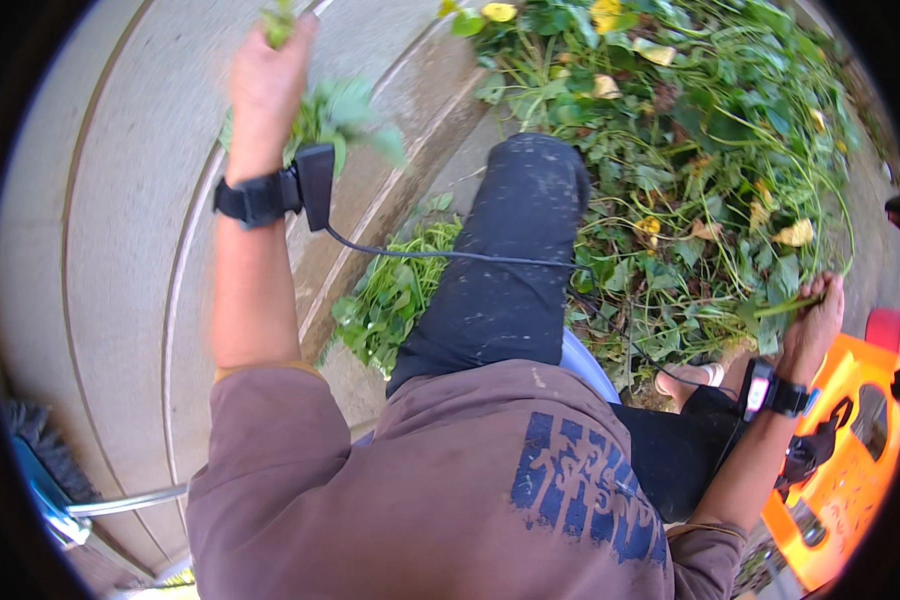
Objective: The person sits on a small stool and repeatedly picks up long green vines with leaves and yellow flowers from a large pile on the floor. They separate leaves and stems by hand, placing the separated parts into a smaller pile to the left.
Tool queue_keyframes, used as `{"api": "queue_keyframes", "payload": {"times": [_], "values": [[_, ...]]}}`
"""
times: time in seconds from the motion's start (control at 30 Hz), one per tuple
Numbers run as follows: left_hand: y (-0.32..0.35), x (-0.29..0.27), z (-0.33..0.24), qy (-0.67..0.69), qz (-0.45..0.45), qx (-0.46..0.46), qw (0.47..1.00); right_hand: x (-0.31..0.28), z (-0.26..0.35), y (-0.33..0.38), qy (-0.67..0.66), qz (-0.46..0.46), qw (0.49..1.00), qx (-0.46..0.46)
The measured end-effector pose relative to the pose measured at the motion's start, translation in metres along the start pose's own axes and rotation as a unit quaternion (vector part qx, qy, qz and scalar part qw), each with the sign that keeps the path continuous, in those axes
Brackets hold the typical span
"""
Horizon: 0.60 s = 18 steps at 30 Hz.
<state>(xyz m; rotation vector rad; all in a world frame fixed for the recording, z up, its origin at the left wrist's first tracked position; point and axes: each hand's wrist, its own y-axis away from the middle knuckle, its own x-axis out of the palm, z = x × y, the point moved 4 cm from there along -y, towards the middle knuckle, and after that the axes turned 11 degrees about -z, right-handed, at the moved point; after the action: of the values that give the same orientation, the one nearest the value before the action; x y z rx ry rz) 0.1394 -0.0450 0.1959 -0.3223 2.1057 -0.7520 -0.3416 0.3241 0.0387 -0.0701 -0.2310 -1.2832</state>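
Observation:
Raised at the upper left, my left hand (270, 85) is closed around leafy green shoots (345, 115). Leaves stick out past its fingers and hang beside the wrist; motion blurs the hand a little. Far to the right, the fingers of my right hand (817, 318) pinch a green vine stem (785, 306) at the edge of the pile. That large heap of leafy vines (670, 170), with some yellow leaves among the green, spreads in front of my knees. A smaller bunch of green stems and leaves (400, 295) lies by my left knee.
A grooved pale surface (120, 250) runs along my left. An orange plastic piece with cut-outs (840, 460) stands beside my right forearm. Beneath me shows a light purple seat edge (588, 365). A dark cable (450, 256) crosses my leg from the left wrist device. Dark bristles (50, 450) show lower left.

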Motion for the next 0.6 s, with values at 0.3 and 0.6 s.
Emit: {"api": "queue_keyframes", "payload": {"times": [0.3,0.6], "values": [[0.206,0.024,0.223,-0.308,0.394,-0.172,0.849,0.003,-0.001,0.034,0.019,-0.014,1.000,0.004],[0.383,0.107,0.344,-0.078,0.299,-0.457,0.834,0.034,0.063,0.107,0.121,-0.002,0.988,-0.096]]}}
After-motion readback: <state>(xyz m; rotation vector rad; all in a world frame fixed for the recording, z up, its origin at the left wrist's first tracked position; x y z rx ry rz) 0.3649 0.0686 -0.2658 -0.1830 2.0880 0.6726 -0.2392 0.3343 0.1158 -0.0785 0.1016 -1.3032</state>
